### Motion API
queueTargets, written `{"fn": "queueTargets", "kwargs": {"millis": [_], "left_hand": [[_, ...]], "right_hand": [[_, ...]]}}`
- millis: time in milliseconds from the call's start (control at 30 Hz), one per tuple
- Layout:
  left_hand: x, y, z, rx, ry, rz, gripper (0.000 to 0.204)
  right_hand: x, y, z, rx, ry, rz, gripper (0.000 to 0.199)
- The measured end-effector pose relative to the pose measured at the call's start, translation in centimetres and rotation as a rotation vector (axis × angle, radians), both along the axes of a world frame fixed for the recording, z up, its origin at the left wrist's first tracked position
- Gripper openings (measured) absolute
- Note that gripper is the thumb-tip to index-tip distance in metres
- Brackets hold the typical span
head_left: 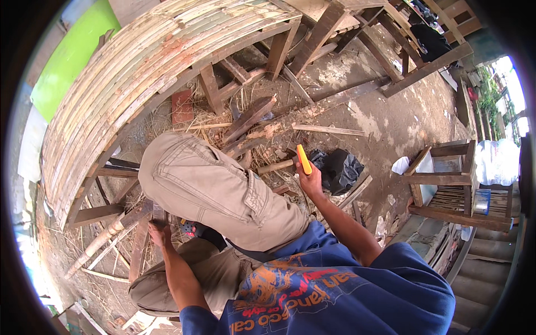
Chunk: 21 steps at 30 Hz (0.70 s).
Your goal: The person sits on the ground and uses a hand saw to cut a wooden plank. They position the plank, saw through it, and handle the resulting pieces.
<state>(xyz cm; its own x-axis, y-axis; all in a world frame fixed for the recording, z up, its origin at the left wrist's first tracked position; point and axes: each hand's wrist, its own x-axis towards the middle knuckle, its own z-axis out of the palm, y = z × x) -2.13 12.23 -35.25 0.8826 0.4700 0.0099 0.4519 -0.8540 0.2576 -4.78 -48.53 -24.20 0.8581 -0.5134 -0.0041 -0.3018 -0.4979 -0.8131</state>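
Observation:
My right hand is closed round a tool with a yellow handle; its working end does not show clearly. Just left of that hand, a round wooden stick lies low among scraps. A crumpled black plastic bag is on the ground to the right of the hand. Down on the left, beside my bent knee, my left hand is closed against a dark piece of wood. Its fingers are partly hidden. Near it, a round pole slants over the dirt.
A slatted bamboo bench on wooden legs curves across the upper left. Offcuts, a brick and straw litter the dirt floor. A wooden stand with a large clear water bottle is at the right, above steps.

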Motion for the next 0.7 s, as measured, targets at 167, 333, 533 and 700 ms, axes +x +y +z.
{"fn": "queueTargets", "kwargs": {"millis": [167, 333, 533, 700], "left_hand": [[2.9, 0.9, 3.1, -0.068, 0.231, 0.086, 0.050], [2.1, 5.4, 7.3, -0.131, -0.007, 0.069, 0.062], [1.8, 5.2, 13.3, -0.191, 0.020, 0.090, 0.072], [0.8, 8.7, 19.6, -0.093, 0.079, 0.022, 0.082]], "right_hand": [[-2.3, -0.4, 1.3, 0.121, -0.057, -0.109, 0.030], [-1.5, -2.4, 3.7, 0.328, -0.220, -0.102, 0.014], [2.9, -7.3, 0.3, 0.307, -0.172, -0.082, 0.030], [7.3, -5.2, -1.6, 0.143, -0.056, 0.042, 0.033]]}}
